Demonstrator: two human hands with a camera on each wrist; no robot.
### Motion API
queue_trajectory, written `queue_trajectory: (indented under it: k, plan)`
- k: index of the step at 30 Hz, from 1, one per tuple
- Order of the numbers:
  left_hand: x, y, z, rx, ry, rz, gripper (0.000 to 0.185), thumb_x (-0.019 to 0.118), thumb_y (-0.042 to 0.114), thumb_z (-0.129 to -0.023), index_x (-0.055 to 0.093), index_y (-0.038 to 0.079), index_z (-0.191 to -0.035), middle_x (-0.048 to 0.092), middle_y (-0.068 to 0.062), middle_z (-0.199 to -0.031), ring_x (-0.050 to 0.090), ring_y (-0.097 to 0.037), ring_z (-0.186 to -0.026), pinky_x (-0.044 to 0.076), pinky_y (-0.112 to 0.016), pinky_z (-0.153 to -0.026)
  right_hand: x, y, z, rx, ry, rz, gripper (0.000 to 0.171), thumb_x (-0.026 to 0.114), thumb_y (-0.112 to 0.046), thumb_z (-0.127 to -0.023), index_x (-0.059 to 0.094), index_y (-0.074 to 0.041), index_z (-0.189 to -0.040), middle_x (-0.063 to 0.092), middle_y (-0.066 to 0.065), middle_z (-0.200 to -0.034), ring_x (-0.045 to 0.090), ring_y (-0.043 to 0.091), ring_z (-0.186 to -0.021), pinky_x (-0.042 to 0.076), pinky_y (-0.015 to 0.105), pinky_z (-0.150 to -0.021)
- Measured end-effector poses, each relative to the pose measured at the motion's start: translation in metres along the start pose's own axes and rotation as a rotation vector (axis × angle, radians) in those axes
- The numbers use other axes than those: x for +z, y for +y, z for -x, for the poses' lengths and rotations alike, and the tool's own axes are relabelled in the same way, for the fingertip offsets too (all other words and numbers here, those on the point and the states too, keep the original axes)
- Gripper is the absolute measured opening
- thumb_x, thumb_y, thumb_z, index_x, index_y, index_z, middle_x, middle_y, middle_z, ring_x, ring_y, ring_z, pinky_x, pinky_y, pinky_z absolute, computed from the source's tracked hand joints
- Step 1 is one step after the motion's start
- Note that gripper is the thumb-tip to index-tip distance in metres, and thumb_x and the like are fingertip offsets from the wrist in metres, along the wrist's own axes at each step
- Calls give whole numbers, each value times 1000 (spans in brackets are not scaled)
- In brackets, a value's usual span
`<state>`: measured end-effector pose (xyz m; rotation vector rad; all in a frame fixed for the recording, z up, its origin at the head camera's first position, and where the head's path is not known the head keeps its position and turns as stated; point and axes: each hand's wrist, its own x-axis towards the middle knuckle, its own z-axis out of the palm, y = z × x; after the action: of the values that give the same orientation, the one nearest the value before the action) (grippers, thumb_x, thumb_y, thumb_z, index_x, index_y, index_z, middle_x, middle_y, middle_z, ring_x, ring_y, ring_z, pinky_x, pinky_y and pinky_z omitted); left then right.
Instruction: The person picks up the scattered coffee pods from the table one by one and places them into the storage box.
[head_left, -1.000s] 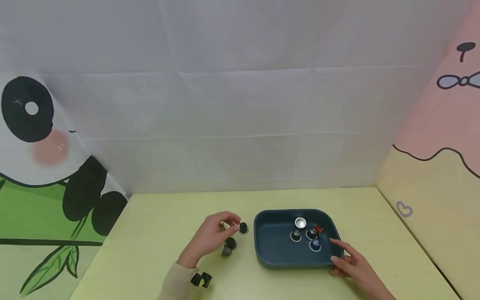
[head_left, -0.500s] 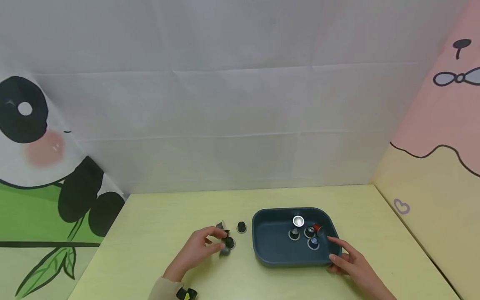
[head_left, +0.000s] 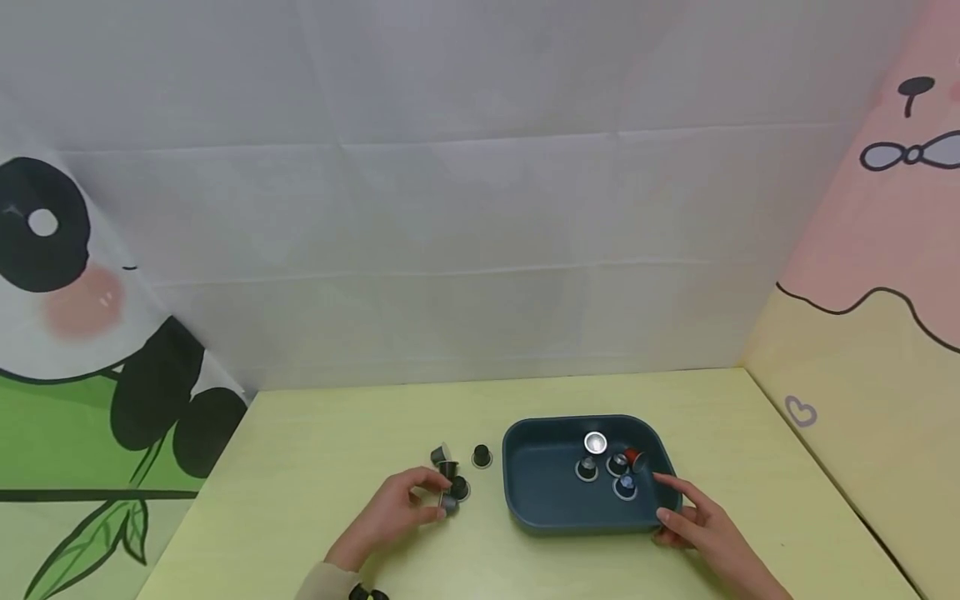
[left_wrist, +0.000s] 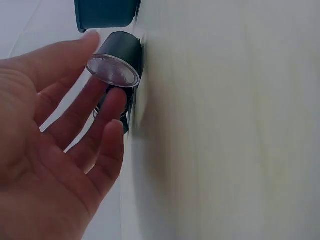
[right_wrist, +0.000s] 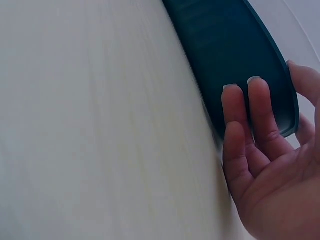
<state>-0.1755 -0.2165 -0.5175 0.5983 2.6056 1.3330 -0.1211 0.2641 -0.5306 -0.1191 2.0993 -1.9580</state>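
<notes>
My left hand (head_left: 393,507) is at the near end of a small cluster of coffee capsules. Its thumb and fingers are around a grey coffee capsule (left_wrist: 117,57), whose silver rim faces the palm in the left wrist view. Just beyond are a black capsule (head_left: 460,488) standing beside it, another dark capsule (head_left: 447,468) and a grey capsule (head_left: 438,455). My right hand (head_left: 701,521) holds the near right corner of a dark blue tray (head_left: 540,518), thumb and index finger at the rim. Several fingers lie along the tray's outer wall in the right wrist view.
Inside the tray lie several capsules: a silver one (head_left: 595,442), a black one (head_left: 587,469), a dark one (head_left: 618,464), a red one (head_left: 635,458) and a blue one (head_left: 625,487). A black capsule (head_left: 482,456) stands alone left of the tray on the pale yellow table (head_left: 360,417).
My left hand has drawn back from the lone black capsule, leaving it standing, and moved left and nearer to the grey capsule. The right hand stays at the tray corner.
</notes>
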Motion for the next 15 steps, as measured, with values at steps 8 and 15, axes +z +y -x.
queue_trajectory:
  k: [8,15]
  plan:
    - [3,1,1,-2,-30,-41,36,85,14,-77,70,17,-110,68,8,-105,61,-18,-99,50,-33,-83,2,-5,2,21,10,2,40,58,-16,-103,55,-49,-126,70,22,-89,69,22,-78,56,28,-79]
    - [3,-2,1,-15,-44,-51,36,85,16,-77,71,17,-110,67,10,-104,61,-16,-98,50,-32,-83,3,-5,3,45,35,13,43,60,-17,-101,48,-20,-142,69,25,-91,69,24,-78,56,28,-80]
